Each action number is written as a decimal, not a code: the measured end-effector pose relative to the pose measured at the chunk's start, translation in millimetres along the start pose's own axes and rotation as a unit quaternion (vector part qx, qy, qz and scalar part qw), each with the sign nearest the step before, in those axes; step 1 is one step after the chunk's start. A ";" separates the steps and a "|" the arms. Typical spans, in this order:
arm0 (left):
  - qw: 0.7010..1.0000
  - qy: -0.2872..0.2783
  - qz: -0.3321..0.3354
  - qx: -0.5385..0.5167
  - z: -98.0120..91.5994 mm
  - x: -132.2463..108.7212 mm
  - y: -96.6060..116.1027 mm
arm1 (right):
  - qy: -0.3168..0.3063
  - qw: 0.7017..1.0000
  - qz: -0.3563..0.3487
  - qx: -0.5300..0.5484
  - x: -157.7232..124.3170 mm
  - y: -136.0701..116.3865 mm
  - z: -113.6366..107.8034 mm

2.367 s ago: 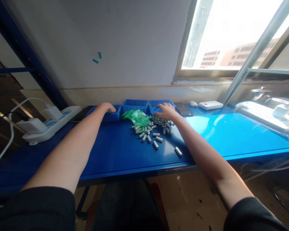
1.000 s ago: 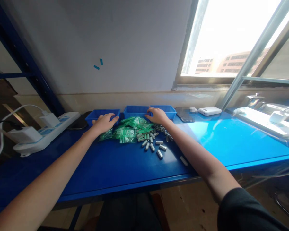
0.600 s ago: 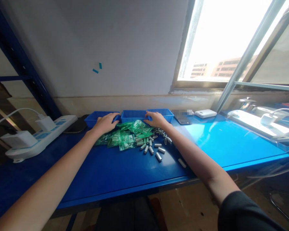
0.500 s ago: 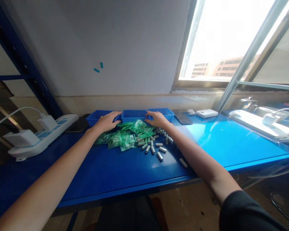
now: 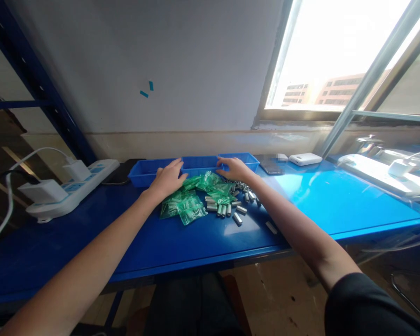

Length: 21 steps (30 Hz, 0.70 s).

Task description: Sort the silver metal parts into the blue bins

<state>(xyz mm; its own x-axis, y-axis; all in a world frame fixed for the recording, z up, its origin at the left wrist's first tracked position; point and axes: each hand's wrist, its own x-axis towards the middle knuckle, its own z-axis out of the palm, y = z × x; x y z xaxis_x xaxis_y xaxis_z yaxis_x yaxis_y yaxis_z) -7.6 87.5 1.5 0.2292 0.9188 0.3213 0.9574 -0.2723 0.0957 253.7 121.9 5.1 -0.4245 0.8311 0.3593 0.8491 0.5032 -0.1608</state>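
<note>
My left hand (image 5: pixel 168 177) lies open, fingers spread, at the front rim of the blue trays (image 5: pixel 143 171) and on the left edge of a heap of small green plastic bags (image 5: pixel 191 200). My right hand (image 5: pixel 235 169) rests with loosely curled fingers by the rim of the right tray (image 5: pixel 247 158), just behind the bags. Several small silver metal blocks (image 5: pixel 231 207) lie scattered on the blue table (image 5: pixel 182 233) right of the bags; one block (image 5: pixel 271 227) lies apart, near my right forearm.
A white power strip (image 5: pixel 70 191) with plugged adapters and cables sits at the left. A dark phone (image 5: pixel 269 165) and a white power bank (image 5: pixel 305 159) lie right of the trays. A second power strip (image 5: pixel 381 173) lies far right under the window. A blue rack post (image 5: pixel 38 79) rises at the left.
Both hands came from the trays onto the heap. The green bags spread out to the left, then my left hand drew them back toward the middle. The view shifted a little.
</note>
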 end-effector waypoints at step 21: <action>0.997 -0.012 0.061 0.048 2.6 -1.4 -11.0 | -0.032 0.998 -0.034 -0.043 -9.7 -0.3 2.9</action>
<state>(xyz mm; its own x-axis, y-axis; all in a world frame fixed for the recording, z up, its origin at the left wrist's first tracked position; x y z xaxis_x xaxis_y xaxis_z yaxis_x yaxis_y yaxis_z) -18.0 89.9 -2.5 0.3476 0.8874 0.3027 0.9344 -0.3548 -0.0330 256.7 114.4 -1.0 -0.4989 0.8105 0.3069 0.8403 0.5391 -0.0577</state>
